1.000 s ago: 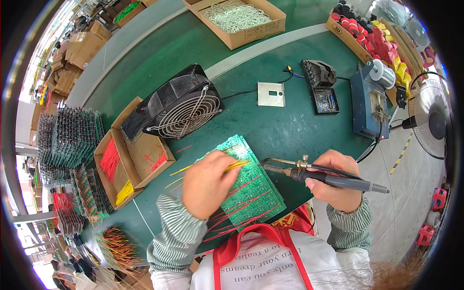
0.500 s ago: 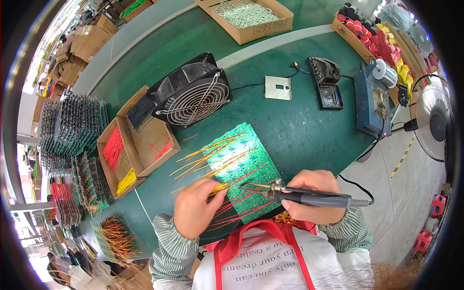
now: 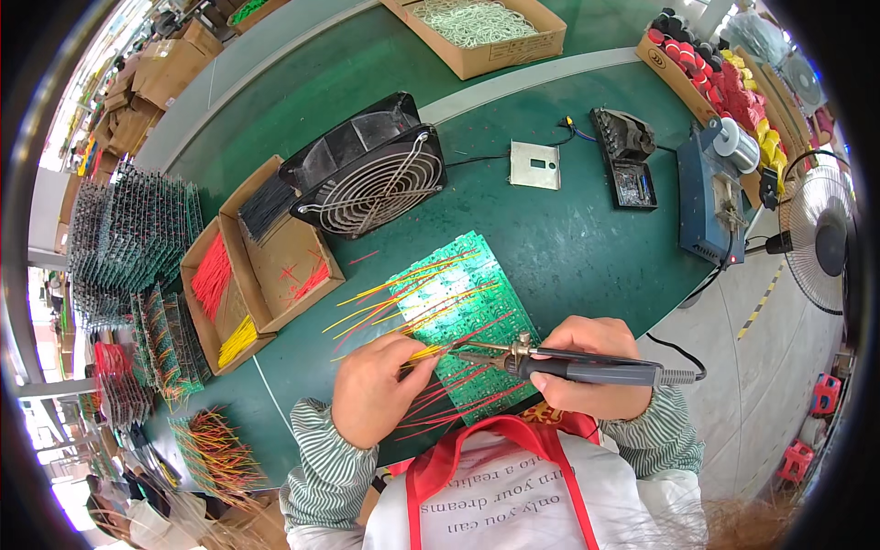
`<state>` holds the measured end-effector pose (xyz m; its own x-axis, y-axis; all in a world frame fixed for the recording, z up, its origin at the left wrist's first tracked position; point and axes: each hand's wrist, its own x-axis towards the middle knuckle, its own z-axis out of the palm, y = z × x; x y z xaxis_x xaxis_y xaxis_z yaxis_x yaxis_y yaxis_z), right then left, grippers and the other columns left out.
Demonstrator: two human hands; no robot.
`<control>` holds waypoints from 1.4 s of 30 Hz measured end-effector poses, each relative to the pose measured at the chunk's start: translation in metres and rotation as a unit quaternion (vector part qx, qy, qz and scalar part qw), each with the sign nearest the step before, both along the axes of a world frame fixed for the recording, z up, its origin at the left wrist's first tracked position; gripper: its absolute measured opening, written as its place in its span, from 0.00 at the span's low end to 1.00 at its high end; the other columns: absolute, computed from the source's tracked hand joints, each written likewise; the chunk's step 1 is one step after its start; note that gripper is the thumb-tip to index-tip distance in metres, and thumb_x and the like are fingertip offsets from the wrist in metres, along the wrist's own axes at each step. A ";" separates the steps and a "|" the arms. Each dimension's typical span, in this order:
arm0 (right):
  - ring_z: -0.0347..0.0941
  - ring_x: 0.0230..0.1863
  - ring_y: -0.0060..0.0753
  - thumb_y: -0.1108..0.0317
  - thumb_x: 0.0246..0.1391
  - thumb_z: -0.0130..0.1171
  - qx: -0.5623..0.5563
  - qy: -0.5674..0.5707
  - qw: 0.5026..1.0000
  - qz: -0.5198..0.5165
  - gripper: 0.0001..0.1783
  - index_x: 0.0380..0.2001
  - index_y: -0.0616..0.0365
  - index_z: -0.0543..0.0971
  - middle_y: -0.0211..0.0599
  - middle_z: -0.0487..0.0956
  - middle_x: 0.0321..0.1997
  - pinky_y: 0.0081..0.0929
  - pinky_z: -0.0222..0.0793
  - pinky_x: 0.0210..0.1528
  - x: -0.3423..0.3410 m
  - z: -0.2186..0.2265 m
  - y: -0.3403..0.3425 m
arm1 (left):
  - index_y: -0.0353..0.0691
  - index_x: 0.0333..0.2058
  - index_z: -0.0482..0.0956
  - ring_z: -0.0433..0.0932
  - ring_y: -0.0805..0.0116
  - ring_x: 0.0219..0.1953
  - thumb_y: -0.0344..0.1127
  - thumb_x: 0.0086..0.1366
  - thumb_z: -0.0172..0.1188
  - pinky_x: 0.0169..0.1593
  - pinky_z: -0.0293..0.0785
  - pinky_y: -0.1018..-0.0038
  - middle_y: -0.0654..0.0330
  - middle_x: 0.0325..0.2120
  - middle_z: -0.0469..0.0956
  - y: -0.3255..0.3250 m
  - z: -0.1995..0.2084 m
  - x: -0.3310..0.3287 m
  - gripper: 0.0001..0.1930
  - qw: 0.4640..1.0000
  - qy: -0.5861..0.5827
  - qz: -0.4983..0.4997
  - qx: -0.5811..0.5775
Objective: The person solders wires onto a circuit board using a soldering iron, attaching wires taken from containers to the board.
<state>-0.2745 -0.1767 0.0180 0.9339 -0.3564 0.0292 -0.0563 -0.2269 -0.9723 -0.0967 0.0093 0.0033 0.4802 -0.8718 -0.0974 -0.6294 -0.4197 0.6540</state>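
In front of me a green circuit board panel (image 3: 472, 302) lies on the bench, with red and yellow wires sticking out over its left side. My left hand (image 3: 378, 385) pinches a small bunch of yellow wires (image 3: 423, 352), their ends over the board's lower half. My right hand (image 3: 591, 362) grips a soldering iron (image 3: 587, 368) with a thin metal solder-feed tube clamped along it. The iron's tip points left, close to the yellow wire ends; whether it touches them is too small to tell.
A black fan (image 3: 371, 174) stands beyond the board. Left of it, a cardboard box (image 3: 302, 307) holds red, yellow and black wires. Stacked boards (image 3: 137, 238) stand far left. A blue soldering station (image 3: 701, 202) with a solder spool (image 3: 736, 147) and a black iron holder (image 3: 626, 156) sit at right.
The view has shifted slightly. My left hand and the yellow wires have edged right, nearer the iron's tip. Both hands keep their holds.
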 end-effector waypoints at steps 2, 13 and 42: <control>0.73 0.16 0.20 0.75 0.42 0.64 -0.021 -0.019 0.999 -0.015 0.09 0.27 0.62 0.74 0.30 0.76 0.17 0.19 0.65 0.19 -0.001 0.000 -0.001 | 0.37 0.29 0.79 0.77 0.59 0.25 0.34 0.56 0.64 0.29 0.72 0.68 0.57 0.27 0.78 -0.001 0.002 0.001 0.06 1.000 0.004 0.000 0.011; 0.72 0.16 0.18 0.76 0.40 0.64 -0.036 -0.030 0.998 -0.051 0.09 0.25 0.63 0.74 0.31 0.76 0.16 0.18 0.64 0.18 -0.019 0.001 -0.006 | 0.36 0.29 0.78 0.76 0.56 0.26 0.29 0.55 0.63 0.30 0.72 0.67 0.55 0.25 0.76 0.018 0.039 0.018 0.05 0.960 -0.191 0.207 -0.008; 0.72 0.16 0.18 0.76 0.40 0.64 -0.068 -0.034 0.995 -0.064 0.09 0.25 0.63 0.73 0.33 0.78 0.18 0.18 0.64 0.19 -0.021 0.001 -0.017 | 0.38 0.28 0.77 0.77 0.56 0.27 0.32 0.55 0.62 0.31 0.72 0.67 0.57 0.26 0.76 -0.011 0.010 0.001 0.05 0.998 -0.047 0.019 -0.034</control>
